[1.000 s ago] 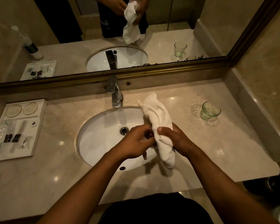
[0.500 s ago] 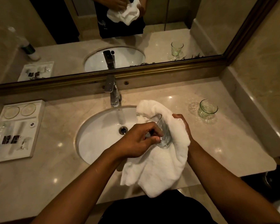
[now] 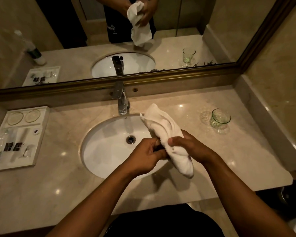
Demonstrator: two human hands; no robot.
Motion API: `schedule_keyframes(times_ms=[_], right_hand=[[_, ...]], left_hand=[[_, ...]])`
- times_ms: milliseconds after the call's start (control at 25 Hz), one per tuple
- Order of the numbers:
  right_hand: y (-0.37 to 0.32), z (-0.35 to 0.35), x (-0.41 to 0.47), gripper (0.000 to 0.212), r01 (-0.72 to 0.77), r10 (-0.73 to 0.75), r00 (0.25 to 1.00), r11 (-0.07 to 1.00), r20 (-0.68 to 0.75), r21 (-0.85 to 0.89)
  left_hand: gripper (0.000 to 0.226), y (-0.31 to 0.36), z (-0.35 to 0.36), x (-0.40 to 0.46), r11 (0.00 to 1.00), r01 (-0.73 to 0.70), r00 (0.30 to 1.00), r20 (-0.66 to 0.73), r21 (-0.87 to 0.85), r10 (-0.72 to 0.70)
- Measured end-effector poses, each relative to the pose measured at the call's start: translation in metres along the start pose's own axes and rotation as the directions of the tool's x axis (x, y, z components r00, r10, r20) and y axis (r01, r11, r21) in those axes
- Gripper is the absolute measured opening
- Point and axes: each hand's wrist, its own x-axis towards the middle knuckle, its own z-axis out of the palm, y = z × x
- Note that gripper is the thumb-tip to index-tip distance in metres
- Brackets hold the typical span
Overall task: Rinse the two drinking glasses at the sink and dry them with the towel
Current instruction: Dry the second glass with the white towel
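Over the right edge of the sink [image 3: 92, 134], the right hand [image 3: 191, 147] has its grip wrapped around a white towel [image 3: 167, 134] bunched into a long roll. The left hand [image 3: 145, 156] curls its fingers against the towel's near side, holding something dark that I cannot make out. One glass [image 3: 220, 118] stands upright on the bench [image 3: 186, 182], well right of the sink.

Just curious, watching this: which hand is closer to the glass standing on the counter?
Right. The right hand, gripping the towel, is nearer the glass, which stands beyond it. The left hand is farther, over the sink.
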Motion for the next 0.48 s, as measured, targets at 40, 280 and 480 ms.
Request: schedule_keyframes(times_ms=[40,280,480], right_hand=[[-0.004,0.0,0.0,0.031,-0.025,0.028,0.999,0.991,-0.018,0.131],[0.017,-0.017,0.029,0.037,0.013,0.179,0.927,0.863,-0.329,0.504],[0.023,0.018,0.025,0.038,0.169,0.168,0.922,0.636,-0.349,0.753]], left_hand=[[0.016,-0.001,-0.001,0.002,0.999,-0.041,0.999,-0.021,0.017,0.042],[0.009,-0.001,-0.015,0.006,0.864,-0.352,0.932,0.055,0.359,0.357],[0.012,-0.03,-0.006,0.015,0.695,-0.384,0.881,0.017,0.608,0.472]])
